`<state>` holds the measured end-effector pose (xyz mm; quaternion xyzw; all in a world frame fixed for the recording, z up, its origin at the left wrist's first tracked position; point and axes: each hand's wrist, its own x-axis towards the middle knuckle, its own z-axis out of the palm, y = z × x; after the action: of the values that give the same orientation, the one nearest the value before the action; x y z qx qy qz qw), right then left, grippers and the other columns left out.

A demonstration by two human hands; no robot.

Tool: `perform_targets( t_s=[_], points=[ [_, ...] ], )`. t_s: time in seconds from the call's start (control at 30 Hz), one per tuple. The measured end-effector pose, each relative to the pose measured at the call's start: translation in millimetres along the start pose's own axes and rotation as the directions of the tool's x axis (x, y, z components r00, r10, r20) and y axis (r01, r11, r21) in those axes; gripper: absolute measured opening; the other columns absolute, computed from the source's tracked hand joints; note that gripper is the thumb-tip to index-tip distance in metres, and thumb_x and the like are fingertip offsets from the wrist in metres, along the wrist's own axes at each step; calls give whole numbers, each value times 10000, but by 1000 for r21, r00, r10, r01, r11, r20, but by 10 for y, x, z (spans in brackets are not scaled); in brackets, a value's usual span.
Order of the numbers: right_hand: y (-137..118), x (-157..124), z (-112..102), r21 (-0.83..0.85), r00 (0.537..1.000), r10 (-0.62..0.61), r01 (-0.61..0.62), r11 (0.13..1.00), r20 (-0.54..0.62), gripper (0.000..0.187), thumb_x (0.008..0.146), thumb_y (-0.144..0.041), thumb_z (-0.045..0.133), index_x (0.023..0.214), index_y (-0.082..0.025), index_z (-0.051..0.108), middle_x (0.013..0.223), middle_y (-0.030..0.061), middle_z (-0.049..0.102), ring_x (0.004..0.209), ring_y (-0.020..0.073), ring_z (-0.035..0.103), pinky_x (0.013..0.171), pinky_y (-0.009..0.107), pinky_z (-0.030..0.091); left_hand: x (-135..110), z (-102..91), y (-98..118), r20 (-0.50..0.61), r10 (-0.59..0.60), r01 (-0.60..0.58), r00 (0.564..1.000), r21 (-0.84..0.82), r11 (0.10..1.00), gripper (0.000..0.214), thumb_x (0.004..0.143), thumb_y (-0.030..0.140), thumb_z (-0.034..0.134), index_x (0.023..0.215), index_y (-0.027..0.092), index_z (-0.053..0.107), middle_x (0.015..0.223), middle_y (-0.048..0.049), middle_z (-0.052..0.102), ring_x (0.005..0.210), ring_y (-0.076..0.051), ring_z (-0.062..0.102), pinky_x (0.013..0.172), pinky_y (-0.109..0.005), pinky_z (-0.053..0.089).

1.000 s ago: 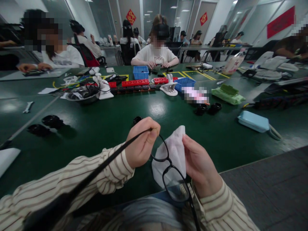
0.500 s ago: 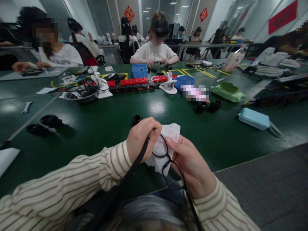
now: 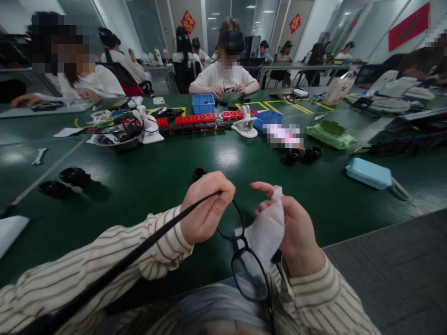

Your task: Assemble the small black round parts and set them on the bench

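Note:
My left hand (image 3: 206,207) is closed in a pinch on the frame of black-rimmed glasses (image 3: 249,272), at the corner of the left lens. One temple arm runs back toward the camera. My right hand (image 3: 293,232) holds a white tissue (image 3: 265,232) just right of the lenses, with its forefinger stretched out toward my left hand. The tissue hangs beside the lower lens and partly covers it. Both hands hover over the near edge of the dark green table (image 3: 157,186), above my lap.
A small black cap (image 3: 199,173) lies just beyond my left hand. Black round parts (image 3: 66,181) sit at left, two more (image 3: 302,156) at right, with a light blue case (image 3: 368,173) and green pack (image 3: 330,132). Red power strips (image 3: 195,120) and blue bins lie mid-table. People sit opposite.
The tissue was pressed onto the upper lens half a second ago; my right hand has since drawn it away to the right and lifted its forefinger. My left hand kept its grip.

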<state>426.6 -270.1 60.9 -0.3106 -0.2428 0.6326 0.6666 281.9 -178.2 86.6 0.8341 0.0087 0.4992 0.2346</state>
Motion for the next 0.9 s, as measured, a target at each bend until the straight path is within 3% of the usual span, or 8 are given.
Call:
perform_targets(
  t_s=[0.03, 0.1, 0.2, 0.4, 0.8, 0.9],
  points=[
    [3, -14, -3, 34, 991, 95, -98, 995, 100, 428, 752, -424, 574, 1073, -141, 591, 414, -74, 397, 355, 53, 318, 370, 154, 265, 2, -2, 10, 16, -3, 3, 1000, -8, 1000, 201, 899, 177, 334, 724, 176, 433, 627, 11, 420, 587, -123, 422, 568, -271, 363],
    [32, -43, 14, 68, 923, 237, -269, 961, 303, 589, 779, -561, 497, 1111, -81, 575, 371, -88, 322, 310, 37, 222, 338, 146, 213, 2, -4, 23, 40, -13, 12, 999, 8, 1000, 208, 904, 183, 330, 721, 175, 429, 628, 11, 420, 589, -123, 425, 570, -268, 365],
    [96, -65, 56, 95, 855, 275, -349, 932, 441, 697, 800, -644, 403, 1149, -58, 546, 357, -104, 272, 288, 27, 168, 331, 139, 209, -1, -4, 16, 48, -21, 19, 999, 50, 999, 216, 906, 186, 325, 712, 176, 420, 630, 10, 423, 593, -123, 426, 577, -269, 369],
    [144, -30, 51, 126, 856, 226, -317, 940, 465, 655, 856, -618, 297, 1204, -101, 502, 371, -95, 292, 295, 48, 204, 344, 142, 253, -7, 16, -26, 24, -24, 23, 999, 50, 998, 210, 899, 173, 329, 711, 173, 423, 631, 12, 412, 588, -121, 419, 568, -272, 357],
    [141, -77, -38, 108, 871, 228, -302, 947, 435, 588, 856, -566, 370, 1154, -89, 542, 368, -95, 266, 330, 55, 233, 381, 148, 250, -5, -3, -24, 11, 3, -3, 1000, 48, 999, 197, 890, 151, 337, 719, 169, 433, 633, 7, 426, 594, -122, 417, 572, -274, 361],
    [150, -63, -10, 98, 880, 214, -279, 955, 423, 592, 849, -591, 354, 1152, -115, 535, 379, -87, 318, 322, 54, 249, 373, 151, 250, -22, 5, -31, 28, -15, 14, 999, 44, 999, 193, 887, 141, 334, 721, 168, 430, 637, 8, 425, 598, -120, 421, 577, -273, 363]
  ],
)
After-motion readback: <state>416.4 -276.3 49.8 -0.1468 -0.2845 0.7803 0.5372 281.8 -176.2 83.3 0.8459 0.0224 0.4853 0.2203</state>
